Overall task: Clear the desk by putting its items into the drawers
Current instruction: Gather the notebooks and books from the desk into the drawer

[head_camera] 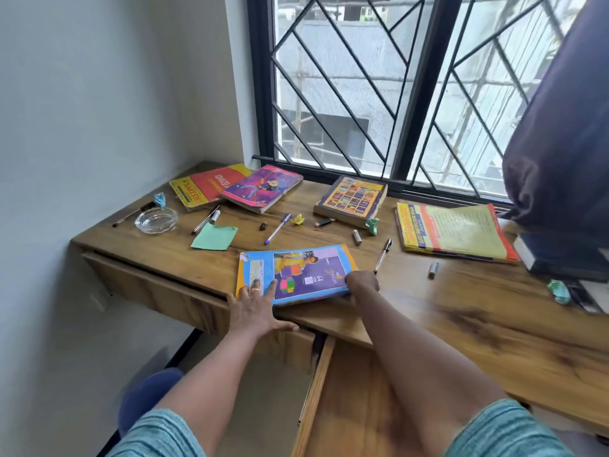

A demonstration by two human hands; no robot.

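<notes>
A blue notebook (pixel 306 275) lies at the front edge of the wooden desk (pixel 461 311), on top of an orange-edged one. My left hand (pixel 253 308) rests flat on its near left corner, fingers apart, thumb along the desk edge. My right hand (pixel 362 283) is closed on its near right corner. Below, a drawer (pixel 349 407) stands pulled out, with bare wood visible inside. The left drawer (pixel 148 285) is closed. Several books lie further back: a red one (pixel 204 184), a purple one (pixel 260 188), a yellow-framed one (pixel 352 197) and a green-yellow one (pixel 454 232).
Pens (pixel 278 227) (pixel 383 255), small batteries (pixel 433 269), crumpled paper balls (pixel 559 290), a green sticky note (pixel 214 237) and a glass ashtray (pixel 156 219) are scattered on the desk. A dark curtain (pixel 560 127) hangs at right over stacked books. A blue chair (pixel 145 397) stands below left.
</notes>
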